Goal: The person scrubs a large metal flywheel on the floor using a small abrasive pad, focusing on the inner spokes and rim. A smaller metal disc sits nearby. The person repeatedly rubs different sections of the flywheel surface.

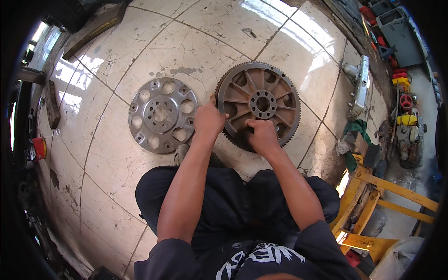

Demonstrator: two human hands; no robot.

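A brown, rusty flywheel [285, 103] with a toothed rim, spokes and a ring of bolt holes round its hub lies on the tiled floor. My left hand [209, 119] grips its left edge, thumb over the rim. Over the flywheel's lower part, just below the hub, my right hand [264, 137] is closed with curled fingers; whatever they hold, if anything, is hidden. To the left, close to my left hand, a silver metal disc [161, 135] with large round holes lies flat on the tiles, apart from the flywheel.
My shoe [180, 153] is just below the silver disc. At the right stand a yellow metal frame [368, 210] and a greyish metal part [360, 88]. Wooden blocks [95, 30] lie at the upper left. A small piece [249, 32] rests on the far tiles.
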